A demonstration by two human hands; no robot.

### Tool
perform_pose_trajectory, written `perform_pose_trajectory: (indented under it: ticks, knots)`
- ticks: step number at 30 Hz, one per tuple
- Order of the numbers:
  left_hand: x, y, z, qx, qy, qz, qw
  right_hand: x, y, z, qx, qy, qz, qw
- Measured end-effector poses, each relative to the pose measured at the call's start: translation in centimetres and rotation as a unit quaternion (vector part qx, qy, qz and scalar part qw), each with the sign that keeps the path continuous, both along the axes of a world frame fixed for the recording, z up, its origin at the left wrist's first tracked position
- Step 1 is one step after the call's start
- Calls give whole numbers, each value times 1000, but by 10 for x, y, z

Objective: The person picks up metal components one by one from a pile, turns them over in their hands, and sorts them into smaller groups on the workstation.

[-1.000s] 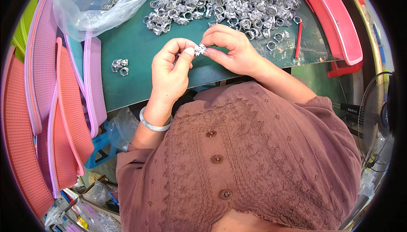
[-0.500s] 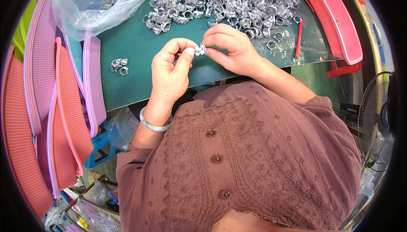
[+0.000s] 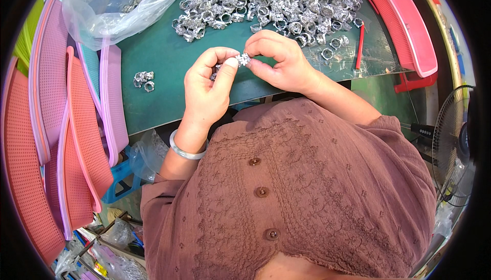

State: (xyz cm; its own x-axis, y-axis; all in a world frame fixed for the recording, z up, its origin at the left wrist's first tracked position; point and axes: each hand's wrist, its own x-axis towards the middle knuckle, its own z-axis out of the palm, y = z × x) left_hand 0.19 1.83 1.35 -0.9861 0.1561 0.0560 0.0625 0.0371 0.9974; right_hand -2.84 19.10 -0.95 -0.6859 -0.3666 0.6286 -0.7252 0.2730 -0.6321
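Note:
A silver ring with a flower-like, sparkling head [image 3: 243, 59] is pinched between my two hands, over the near part of the green table. My left hand [image 3: 208, 82] is closed, its thumb and forefinger on the ring's left side; more silver metal shows behind the thumb, partly hidden by the fingers. My right hand [image 3: 280, 60] is closed too, with thumb and fingertips gripping the ring's right side. Beyond the hands spreads a big heap of similar silver rings [image 3: 286, 4]. A small cluster of rings [image 3: 143, 80] lies to the left of my left hand.
Stacked pink and purple perforated baskets [image 3: 89, 142] stand along the left. A clear plastic bag [image 3: 102, 19] covers the table's far left. At right are a red stick [image 3: 360, 47], a pink basket [image 3: 404, 24] and a fan [image 3: 450, 142]. The table edge [image 3: 153, 127] runs close to my body.
My left hand has shifted very slightly to the right, its thumb further over the ring. My right hand stays almost in place, and the ring is still between both.

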Motion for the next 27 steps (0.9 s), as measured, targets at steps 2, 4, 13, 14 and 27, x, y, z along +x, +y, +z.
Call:
perform_pose_trajectory:
  ticks: [2, 4, 13, 14, 27]
  knots:
    - [0, 4, -2, -13, 78, 1, 997, 0, 1, 0, -5, -27, 11, 1000]
    - [-2, 4, -7, -40, 137, 7, 990, 2, 2, 2, 0, -58, 22, 998]
    - [-12, -12, -11, 302, -257, -44, 917, -2, 7, 4, -25, -154, 40, 987]
    - [-13, -13, -11, 332, -279, -55, 900, -3, 8, 4, -17, -150, 29, 988]
    - [-18, -21, -25, 443, -329, -139, 823, -23, 26, 8, 128, 81, -153, 977]
